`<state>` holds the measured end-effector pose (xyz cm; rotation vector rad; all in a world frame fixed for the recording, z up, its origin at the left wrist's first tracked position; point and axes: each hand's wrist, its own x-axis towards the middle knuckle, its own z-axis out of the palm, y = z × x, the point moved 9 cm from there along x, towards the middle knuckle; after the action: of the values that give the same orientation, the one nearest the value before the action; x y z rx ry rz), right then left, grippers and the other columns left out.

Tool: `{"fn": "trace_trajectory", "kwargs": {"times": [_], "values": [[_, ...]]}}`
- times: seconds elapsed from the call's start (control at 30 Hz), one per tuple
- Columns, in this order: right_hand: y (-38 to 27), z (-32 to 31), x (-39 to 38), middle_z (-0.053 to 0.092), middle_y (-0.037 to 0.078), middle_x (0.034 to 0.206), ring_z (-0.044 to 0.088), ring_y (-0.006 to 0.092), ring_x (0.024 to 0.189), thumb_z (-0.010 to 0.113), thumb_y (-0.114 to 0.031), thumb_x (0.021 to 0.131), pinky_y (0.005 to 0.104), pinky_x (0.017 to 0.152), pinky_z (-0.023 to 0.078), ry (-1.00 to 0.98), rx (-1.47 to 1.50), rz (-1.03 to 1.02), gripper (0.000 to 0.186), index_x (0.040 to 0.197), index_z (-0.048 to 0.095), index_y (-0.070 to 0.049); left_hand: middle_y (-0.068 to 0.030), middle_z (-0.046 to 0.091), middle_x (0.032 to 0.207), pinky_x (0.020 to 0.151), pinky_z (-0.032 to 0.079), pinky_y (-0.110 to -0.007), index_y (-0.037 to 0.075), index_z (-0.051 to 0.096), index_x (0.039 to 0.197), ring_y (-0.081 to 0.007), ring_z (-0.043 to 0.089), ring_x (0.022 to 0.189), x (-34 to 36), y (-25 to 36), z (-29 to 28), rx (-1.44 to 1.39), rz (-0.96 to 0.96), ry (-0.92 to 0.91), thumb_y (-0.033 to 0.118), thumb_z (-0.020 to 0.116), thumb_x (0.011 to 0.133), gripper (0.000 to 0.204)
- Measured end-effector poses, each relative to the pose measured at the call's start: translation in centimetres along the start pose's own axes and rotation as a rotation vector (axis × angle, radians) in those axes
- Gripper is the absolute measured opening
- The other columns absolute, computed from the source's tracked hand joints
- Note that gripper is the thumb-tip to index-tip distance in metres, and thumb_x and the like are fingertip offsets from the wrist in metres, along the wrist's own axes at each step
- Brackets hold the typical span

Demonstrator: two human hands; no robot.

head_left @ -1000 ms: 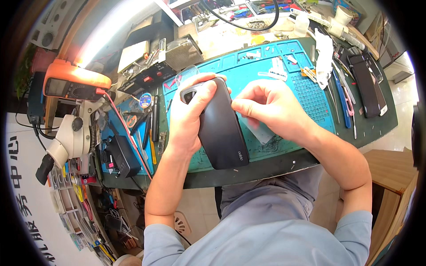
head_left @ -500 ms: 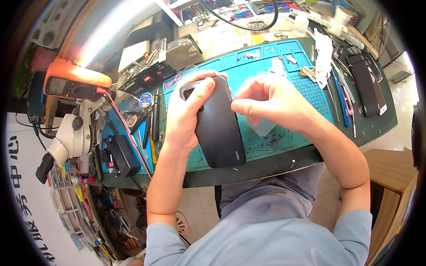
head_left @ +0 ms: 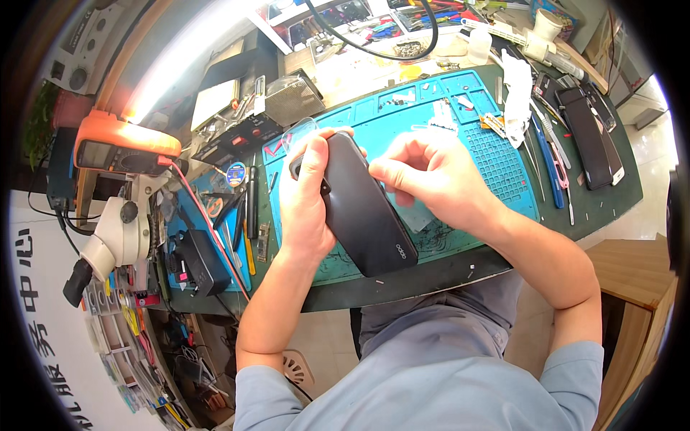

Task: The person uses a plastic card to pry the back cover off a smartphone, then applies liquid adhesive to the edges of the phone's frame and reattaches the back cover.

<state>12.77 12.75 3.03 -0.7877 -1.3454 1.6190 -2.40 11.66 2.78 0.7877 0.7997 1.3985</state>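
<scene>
My left hand (head_left: 307, 187) is wrapped around a dark smartphone (head_left: 366, 215), thumb across its upper left part and fingers behind it. The phone's black back faces up, and its camera corner is partly covered by the hand. At the phone's upper right edge, my right hand (head_left: 424, 172) is closed, thumb and forefinger pinched together. Whatever sits between those fingertips, if anything, is too small or hidden to make out. Below the right hand, a clear plastic piece (head_left: 417, 218) lies on the teal repair mat (head_left: 467, 223). A clear, rounded plastic piece (head_left: 298, 132) shows beside the left fingertips.
An orange multimeter (head_left: 126, 147) and a microscope arm (head_left: 115, 230) stand at the left, with a red cable (head_left: 198, 208) running down. Tweezers and a blue-handled tool (head_left: 548, 165) lie right of the mat, near another dark phone (head_left: 586, 136). A black box (head_left: 203, 260) sits left.
The phone has turned so that its lower end swings right, and its back tilts differently. My right hand has drawn its fingers closer together at the phone's edge. The view has shifted slightly.
</scene>
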Motion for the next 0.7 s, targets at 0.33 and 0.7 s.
{"fn": "trace_trajectory", "kwargs": {"times": [0.33,0.7], "values": [[0.44,-0.19,-0.01,0.067,0.002,0.069,0.057,0.0064,0.06,0.075,-0.018,0.095,0.0256,0.053,0.044,-0.016,-0.047,0.035,0.019,0.087,0.071,-0.001,-0.012,0.071,0.103,0.074,0.06,-0.03,-0.001,0.064,0.117,-0.0164,0.07,0.086,0.25,-0.18,0.03,0.134,-0.062,-0.062,0.03,0.067,0.104,0.034],[-0.11,-0.38,0.12,0.068,0.003,0.071,0.058,0.0071,0.059,0.077,-0.017,0.092,0.0258,0.054,0.046,-0.098,-0.113,0.079,0.019,0.084,0.072,-0.001,-0.0089,0.073,0.104,0.073,0.057,-0.027,0.001,0.068,0.114,-0.0117,0.068,0.086,-0.03,0.51,0.4,0.304,-0.09,-0.101,0.03,0.07,0.102,0.031]]}}
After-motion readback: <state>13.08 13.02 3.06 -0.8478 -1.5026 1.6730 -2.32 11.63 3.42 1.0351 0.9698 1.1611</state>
